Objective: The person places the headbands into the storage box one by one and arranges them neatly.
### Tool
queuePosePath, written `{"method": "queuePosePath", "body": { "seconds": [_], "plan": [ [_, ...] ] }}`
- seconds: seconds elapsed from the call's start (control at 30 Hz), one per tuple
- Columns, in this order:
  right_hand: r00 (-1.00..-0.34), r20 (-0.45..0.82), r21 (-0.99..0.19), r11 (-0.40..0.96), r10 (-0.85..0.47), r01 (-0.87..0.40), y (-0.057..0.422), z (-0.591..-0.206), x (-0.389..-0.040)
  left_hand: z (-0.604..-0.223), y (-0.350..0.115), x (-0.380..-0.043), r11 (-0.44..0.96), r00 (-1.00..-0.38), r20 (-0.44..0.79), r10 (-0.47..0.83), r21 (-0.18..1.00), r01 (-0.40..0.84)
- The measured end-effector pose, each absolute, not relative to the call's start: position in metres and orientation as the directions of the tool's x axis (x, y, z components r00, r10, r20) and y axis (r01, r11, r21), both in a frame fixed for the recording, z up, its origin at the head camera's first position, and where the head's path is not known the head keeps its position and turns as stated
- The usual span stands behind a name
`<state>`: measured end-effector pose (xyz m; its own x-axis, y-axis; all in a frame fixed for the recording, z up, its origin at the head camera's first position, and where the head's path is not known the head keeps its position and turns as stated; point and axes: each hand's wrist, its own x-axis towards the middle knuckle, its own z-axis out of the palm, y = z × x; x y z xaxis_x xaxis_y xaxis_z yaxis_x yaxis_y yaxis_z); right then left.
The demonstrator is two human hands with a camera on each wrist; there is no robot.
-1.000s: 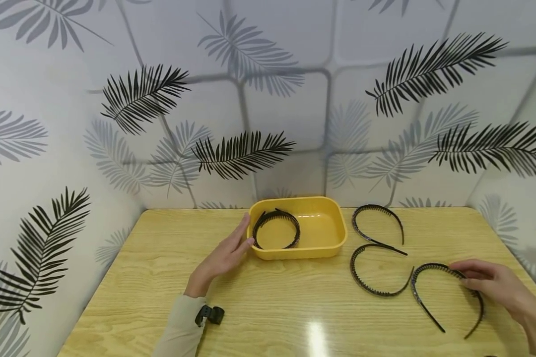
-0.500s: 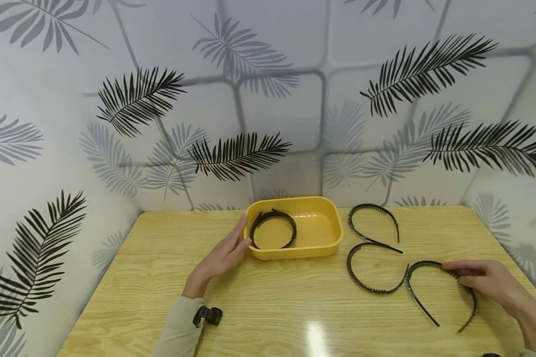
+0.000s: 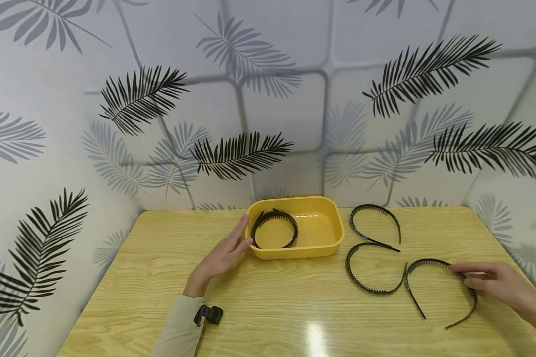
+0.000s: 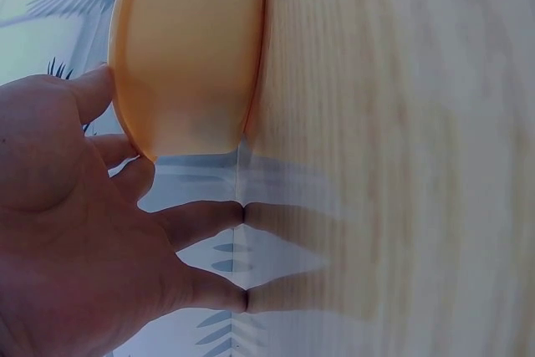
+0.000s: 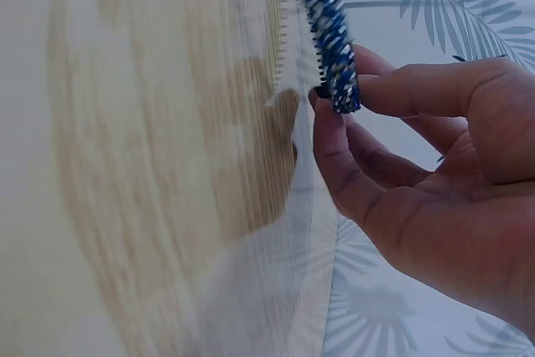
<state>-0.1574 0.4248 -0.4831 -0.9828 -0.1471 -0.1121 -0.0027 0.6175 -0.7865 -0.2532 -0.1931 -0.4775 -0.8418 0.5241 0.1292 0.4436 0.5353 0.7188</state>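
My left hand rests against the left end of a yellow plastic box, thumb at the near rim corner and fingers along the side. In the left wrist view two fingers of this hand stretch down to the table. Inside the box, at its left, black toothed headbands form a ring. At the right my right hand pinches another toothed headband between thumb and fingers. Its blue and silver glittery band shows in the right wrist view. The held headband's left side meets a neighbouring headband.
One more headband lies at the back right, beside the box. All stand on a light wooden table. A leaf-patterned wall rises directly behind the table's back edge. A black strap device sits on the left sleeve.
The headband in my right hand has turned a little, its two free ends swinging left and slightly away from me. My left hand and the box stay in place.
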Motion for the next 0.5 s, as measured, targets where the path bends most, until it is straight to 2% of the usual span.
{"method": "queuePosePath", "body": {
  "seconds": [0.5],
  "plan": [
    [-0.954, -0.273, -0.771, 0.621, -0.126, 0.138, 0.444, -0.482, -0.150, -0.477, -0.192, -0.252, 0.535, -0.843, 0.129, 0.523, 0.720, 0.442]
  ]
}}
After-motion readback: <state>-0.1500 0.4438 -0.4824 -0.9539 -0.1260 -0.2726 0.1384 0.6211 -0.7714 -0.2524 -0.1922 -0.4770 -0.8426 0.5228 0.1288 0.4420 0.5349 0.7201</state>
